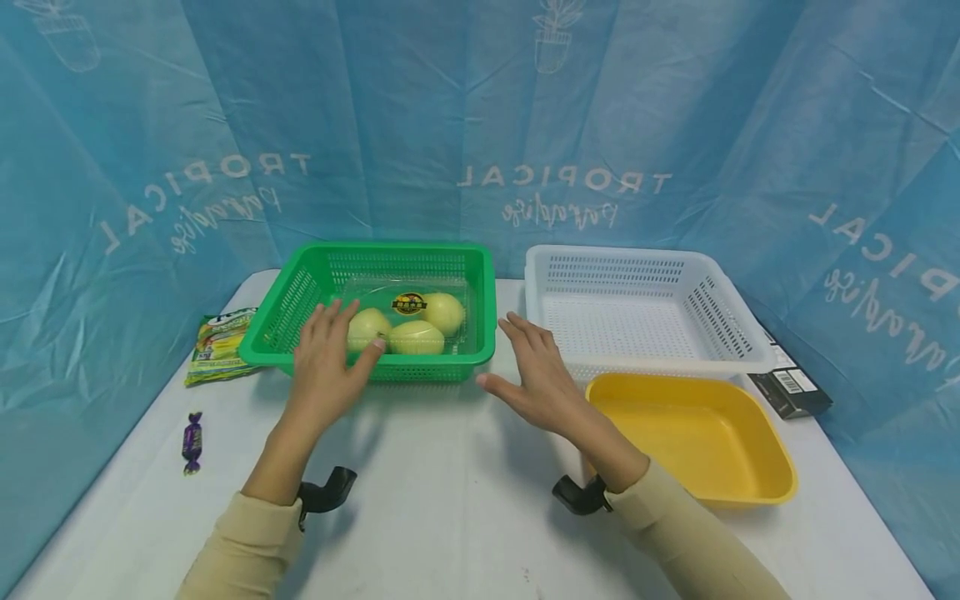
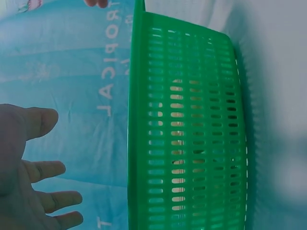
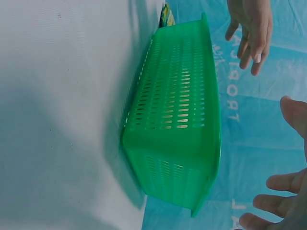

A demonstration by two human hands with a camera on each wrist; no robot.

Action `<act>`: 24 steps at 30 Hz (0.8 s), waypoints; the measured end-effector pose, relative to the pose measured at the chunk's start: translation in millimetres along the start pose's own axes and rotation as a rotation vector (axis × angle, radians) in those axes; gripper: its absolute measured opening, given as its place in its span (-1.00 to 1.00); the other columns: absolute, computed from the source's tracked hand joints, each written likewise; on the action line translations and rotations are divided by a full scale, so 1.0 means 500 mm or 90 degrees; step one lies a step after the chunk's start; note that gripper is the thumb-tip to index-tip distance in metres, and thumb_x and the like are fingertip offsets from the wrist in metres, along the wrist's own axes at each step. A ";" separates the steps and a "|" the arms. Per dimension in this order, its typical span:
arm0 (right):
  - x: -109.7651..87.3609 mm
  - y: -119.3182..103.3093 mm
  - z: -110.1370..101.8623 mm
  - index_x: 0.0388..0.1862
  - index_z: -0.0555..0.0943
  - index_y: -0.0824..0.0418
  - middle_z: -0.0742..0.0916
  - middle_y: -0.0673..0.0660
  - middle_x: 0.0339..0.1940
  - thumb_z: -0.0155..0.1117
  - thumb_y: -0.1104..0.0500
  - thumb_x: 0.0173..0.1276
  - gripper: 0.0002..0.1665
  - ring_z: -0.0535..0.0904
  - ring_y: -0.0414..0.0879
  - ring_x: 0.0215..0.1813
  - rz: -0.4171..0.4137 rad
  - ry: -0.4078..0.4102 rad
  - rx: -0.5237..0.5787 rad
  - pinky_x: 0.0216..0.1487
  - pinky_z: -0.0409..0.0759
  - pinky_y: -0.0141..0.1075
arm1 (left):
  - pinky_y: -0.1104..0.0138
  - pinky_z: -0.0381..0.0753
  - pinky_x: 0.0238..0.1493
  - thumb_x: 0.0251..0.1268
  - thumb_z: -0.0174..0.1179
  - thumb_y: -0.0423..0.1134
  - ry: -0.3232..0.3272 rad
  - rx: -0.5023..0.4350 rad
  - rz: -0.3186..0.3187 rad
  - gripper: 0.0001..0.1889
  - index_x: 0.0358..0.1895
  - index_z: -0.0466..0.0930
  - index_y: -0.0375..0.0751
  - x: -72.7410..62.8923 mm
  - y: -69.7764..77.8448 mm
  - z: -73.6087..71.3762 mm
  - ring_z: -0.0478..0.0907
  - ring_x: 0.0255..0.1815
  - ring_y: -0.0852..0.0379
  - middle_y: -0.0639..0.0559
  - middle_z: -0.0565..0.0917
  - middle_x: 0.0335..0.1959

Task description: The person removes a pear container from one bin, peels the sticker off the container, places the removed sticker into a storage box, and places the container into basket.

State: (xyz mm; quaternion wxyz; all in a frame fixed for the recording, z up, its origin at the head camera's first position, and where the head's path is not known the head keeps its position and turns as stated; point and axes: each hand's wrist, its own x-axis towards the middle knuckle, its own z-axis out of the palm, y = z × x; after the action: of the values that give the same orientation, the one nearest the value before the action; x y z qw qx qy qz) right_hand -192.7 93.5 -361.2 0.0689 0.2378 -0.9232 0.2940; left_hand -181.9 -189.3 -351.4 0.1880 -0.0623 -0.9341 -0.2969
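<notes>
A green slotted basket stands at the back left of the table. Inside it lies a clear plastic box with a label and three pale yellow-green round fruits. My left hand, fingers spread, hovers over the basket's front rim and overlaps the fruit in the head view. To the right of the basket, my right hand is raised with its fingers extended, holding nothing. In the left wrist view, the fingers are apart from the basket's wall. The right wrist view shows both hands above the rim's height.
A white slotted basket stands at the back right, with a yellow tub before it. Beside them lies a black box. On the left are a green-yellow packet and a purple wrapped candy. Blue curtains surround the table.
</notes>
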 end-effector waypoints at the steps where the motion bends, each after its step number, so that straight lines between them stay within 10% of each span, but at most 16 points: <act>1: 0.002 0.000 0.001 0.50 0.06 0.14 0.16 0.16 0.53 0.19 -0.26 0.27 -0.02 0.08 0.13 0.49 0.004 -0.004 0.005 0.41 0.17 0.15 | -0.36 -0.10 0.30 0.36 0.05 0.01 -0.002 -0.005 -0.001 -0.32 0.45 0.11 -0.18 0.002 -0.003 -0.001 -0.13 0.50 -0.33 -0.33 0.09 0.47; 24: 0.052 0.004 0.034 0.50 0.05 0.21 0.12 0.18 0.54 0.17 -0.25 0.28 0.00 0.05 0.15 0.52 0.028 -0.027 0.078 0.44 0.12 0.15 | -0.36 -0.09 0.32 0.37 0.06 -0.08 -0.051 -0.048 0.005 -0.34 0.47 0.08 -0.14 0.045 -0.067 -0.012 -0.14 0.49 -0.36 -0.35 0.06 0.47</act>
State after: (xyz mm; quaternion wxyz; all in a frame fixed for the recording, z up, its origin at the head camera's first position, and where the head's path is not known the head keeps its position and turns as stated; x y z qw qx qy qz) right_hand -216.0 75.0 -369.1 0.0283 0.2275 -0.9097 0.3462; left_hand -208.2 -220.0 -356.1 0.1494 -0.0845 -0.9288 -0.3285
